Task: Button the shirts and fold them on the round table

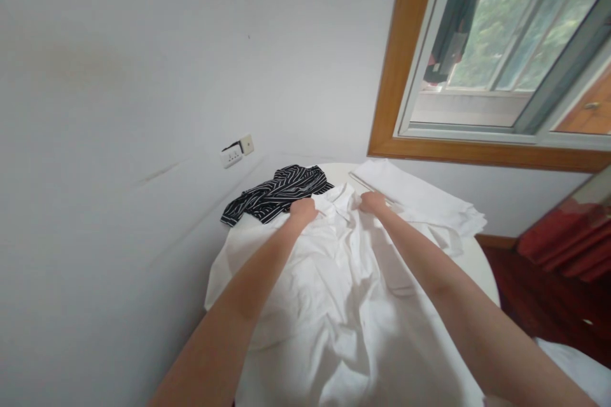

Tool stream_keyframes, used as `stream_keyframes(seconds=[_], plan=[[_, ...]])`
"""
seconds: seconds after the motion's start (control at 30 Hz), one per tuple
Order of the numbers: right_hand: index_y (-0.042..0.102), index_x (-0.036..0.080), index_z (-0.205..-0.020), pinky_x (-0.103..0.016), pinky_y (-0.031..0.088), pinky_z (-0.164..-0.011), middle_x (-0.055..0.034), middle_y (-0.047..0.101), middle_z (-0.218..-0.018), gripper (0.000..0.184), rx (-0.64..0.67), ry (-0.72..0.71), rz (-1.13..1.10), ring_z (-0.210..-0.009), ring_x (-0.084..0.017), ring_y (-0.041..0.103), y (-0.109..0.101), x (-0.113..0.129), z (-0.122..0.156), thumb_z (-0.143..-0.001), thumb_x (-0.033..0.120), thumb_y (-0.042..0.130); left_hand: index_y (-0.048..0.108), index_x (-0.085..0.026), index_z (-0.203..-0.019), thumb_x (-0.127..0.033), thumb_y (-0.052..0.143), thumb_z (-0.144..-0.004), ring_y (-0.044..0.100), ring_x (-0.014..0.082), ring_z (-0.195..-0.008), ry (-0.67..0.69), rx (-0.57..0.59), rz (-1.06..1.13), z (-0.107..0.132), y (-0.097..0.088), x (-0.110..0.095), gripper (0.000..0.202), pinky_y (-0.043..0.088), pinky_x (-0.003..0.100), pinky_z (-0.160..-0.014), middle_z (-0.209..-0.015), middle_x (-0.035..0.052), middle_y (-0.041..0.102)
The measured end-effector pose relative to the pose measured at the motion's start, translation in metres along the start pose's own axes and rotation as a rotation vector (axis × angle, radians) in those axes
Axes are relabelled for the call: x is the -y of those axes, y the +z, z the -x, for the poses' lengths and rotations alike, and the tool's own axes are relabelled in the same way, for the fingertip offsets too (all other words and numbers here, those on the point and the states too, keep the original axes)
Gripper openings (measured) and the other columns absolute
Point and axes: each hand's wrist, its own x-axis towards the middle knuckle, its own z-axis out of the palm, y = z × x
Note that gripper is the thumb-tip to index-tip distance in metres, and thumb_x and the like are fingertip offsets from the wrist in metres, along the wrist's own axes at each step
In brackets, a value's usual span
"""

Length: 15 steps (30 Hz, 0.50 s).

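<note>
A white shirt (pixel 329 292) lies spread and creased over the round white table, its collar at the far end and its lower part toward me. My left hand (pixel 303 210) is closed on the shirt near the left side of the collar. On the collar's right side, my right hand (pixel 373 202) grips the same cloth. The fingertips of both hands are partly hidden by fabric. Just beyond my left hand sits a crumpled black-and-white striped garment (pixel 281 191). A folded white cloth (pixel 415 194) rests beside my right hand.
The table's rim (pixel 487 276) shows on the right. A grey-white wall with a socket (pixel 231 156) stands at the left and back. A wood-framed window (pixel 386 76) is at the back right. Red fabric (pixel 568 238) hangs at the far right above a dark red floor (pixel 529 311).
</note>
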Motion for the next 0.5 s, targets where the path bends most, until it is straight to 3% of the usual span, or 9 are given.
stream_keyframes(seconds=[0.13,0.23,0.33,0.4,0.5], plan=[[0.067,0.012,-0.106,-0.038,0.042,-0.096,-0.0139,0.063,-0.117,0.03,-0.047,-0.171,-0.135,-0.113,-0.028,0.054,-0.015,0.005,0.014,-0.082,0.028,0.056,0.064,-0.018,-0.111,-0.036,0.044,-0.092,0.06,0.0244,-0.107,0.028,-0.128,0.111,0.001,-0.009,0.002,0.033,0.046,0.032,-0.085,-0.115,0.0114,0.066],[0.059,0.014,-0.119,-0.034,0.048,-0.089,-0.007,0.066,-0.11,0.039,-0.062,-0.334,-0.514,-0.102,-0.021,0.06,-0.03,0.016,0.03,-0.089,0.035,0.045,0.064,-0.016,-0.111,-0.037,0.038,-0.095,0.061,0.0194,-0.097,0.127,-0.336,0.434,0.002,-0.022,-0.007,0.037,0.045,0.028,-0.083,-0.108,0.0079,0.068],[0.051,0.02,-0.129,-0.035,0.044,-0.097,-0.0071,0.058,-0.128,0.049,-0.078,-0.559,-0.929,-0.115,-0.02,0.054,-0.048,0.031,0.051,-0.084,0.038,0.056,0.068,-0.015,-0.101,-0.038,0.045,-0.092,0.059,0.0185,-0.096,0.291,-0.505,0.747,0.002,-0.04,-0.028,0.034,0.045,0.028,-0.088,-0.099,0.0069,0.067],[0.045,0.025,-0.133,-0.035,0.041,-0.101,-0.0057,0.052,-0.135,0.059,-0.075,-0.635,-1.015,-0.12,-0.019,0.05,-0.062,0.043,0.064,-0.079,0.04,0.063,0.07,-0.016,-0.097,-0.04,0.049,-0.091,0.057,0.0185,-0.101,0.367,-0.555,0.863,0.004,-0.054,-0.045,0.033,0.043,0.03,-0.094,-0.103,0.0075,0.063],[0.041,0.025,-0.134,-0.037,0.044,-0.099,-0.0049,0.056,-0.129,0.065,-0.098,-0.652,-1.07,-0.114,-0.02,0.054,-0.085,0.057,0.077,-0.076,0.042,0.066,0.066,-0.016,-0.105,-0.046,0.043,-0.093,0.052,0.019,-0.115,0.417,-0.556,1.025,0.011,-0.077,-0.062,0.04,0.039,0.03,-0.102,-0.118,0.0095,0.055]])
